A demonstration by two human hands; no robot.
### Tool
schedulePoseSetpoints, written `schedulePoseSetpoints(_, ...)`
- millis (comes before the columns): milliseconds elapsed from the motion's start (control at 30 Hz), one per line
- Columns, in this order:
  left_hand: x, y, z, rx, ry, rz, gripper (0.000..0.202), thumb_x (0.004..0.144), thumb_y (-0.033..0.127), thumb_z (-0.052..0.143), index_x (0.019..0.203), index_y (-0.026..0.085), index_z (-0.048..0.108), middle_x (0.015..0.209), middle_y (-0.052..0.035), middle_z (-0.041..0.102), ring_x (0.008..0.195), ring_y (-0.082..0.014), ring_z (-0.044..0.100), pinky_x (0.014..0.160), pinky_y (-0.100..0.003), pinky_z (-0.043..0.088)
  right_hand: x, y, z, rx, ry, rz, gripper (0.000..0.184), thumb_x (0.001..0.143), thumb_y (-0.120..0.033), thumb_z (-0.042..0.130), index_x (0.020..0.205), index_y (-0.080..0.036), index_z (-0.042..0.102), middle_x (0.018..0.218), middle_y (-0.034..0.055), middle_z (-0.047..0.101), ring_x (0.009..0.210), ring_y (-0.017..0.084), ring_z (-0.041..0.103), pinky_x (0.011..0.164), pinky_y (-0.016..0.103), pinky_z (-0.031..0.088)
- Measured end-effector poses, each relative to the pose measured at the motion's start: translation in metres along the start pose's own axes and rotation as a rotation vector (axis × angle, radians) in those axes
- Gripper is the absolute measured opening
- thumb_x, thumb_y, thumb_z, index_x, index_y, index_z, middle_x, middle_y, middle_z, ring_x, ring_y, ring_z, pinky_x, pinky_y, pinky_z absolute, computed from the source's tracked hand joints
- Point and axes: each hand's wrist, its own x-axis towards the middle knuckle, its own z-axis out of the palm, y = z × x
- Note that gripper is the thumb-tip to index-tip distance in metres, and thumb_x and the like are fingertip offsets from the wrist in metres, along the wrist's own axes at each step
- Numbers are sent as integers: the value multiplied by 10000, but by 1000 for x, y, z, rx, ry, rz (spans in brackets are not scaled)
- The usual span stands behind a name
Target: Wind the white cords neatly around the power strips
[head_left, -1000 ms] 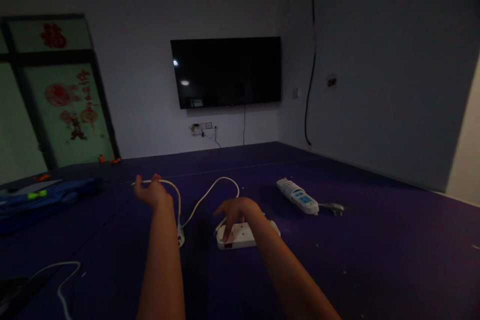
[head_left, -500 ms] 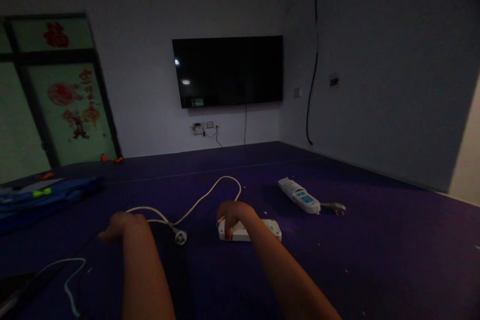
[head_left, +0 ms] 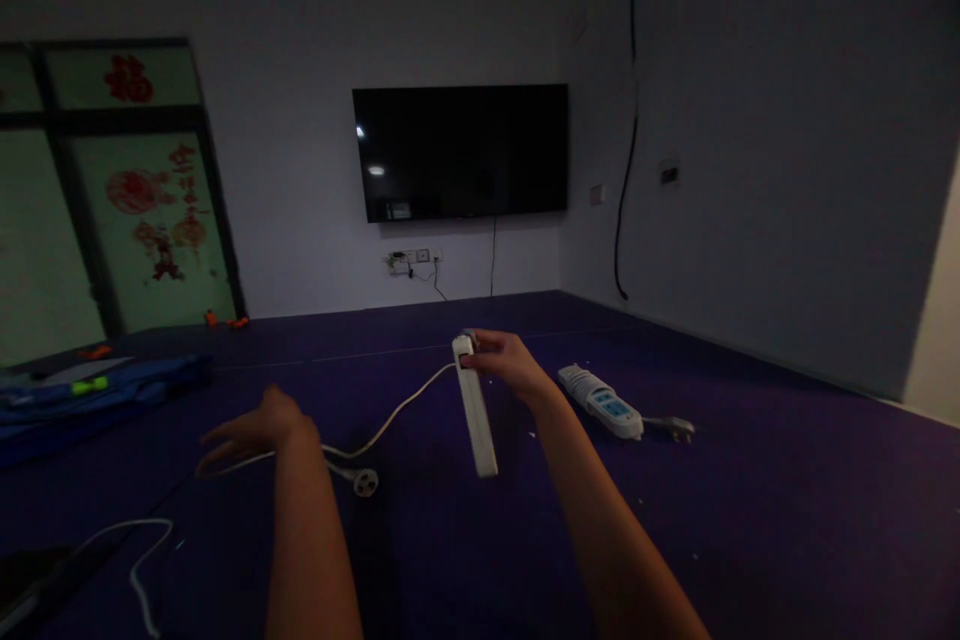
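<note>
My right hand (head_left: 504, 360) grips a white power strip (head_left: 477, 420) by its upper end. The strip hangs tilted above the purple surface, narrow side towards me. From its top a white cord (head_left: 405, 408) runs down to the left. My left hand (head_left: 255, 428) hovers over the cord's far loop with fingers stretched out to the left; whether they touch the cord is hard to make out. Between my arms lies the cord's round plug (head_left: 365, 483). To the right, a second power strip (head_left: 604, 404), with blue sockets and its cord wrapped round it, rests on the surface.
A purple covering (head_left: 720, 510) spreads across the surface. At left lie blue cloth (head_left: 150, 385) and a thin white cable (head_left: 135, 560). Small orange objects (head_left: 238, 322) sit near the door. A television (head_left: 465, 155) hangs on the far wall; a black cable (head_left: 626, 190) dangles at right.
My right hand has lifted the power strip off the surface and turned it from lying flat to hanging steeply. My left hand has risen slightly, its fingers now stretched out.
</note>
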Motion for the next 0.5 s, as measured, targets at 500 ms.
schedulePoseSetpoints(500,-115,86,42,-115,-1664,50,891,552,305,800,1341,213,397,1278,-137,542,1120,-263,536,946,-436,414,-4,-38,9,428,275,-292,417,539,-278,777,932,-194,669,900,11,666,770,139,605,649,235,482)
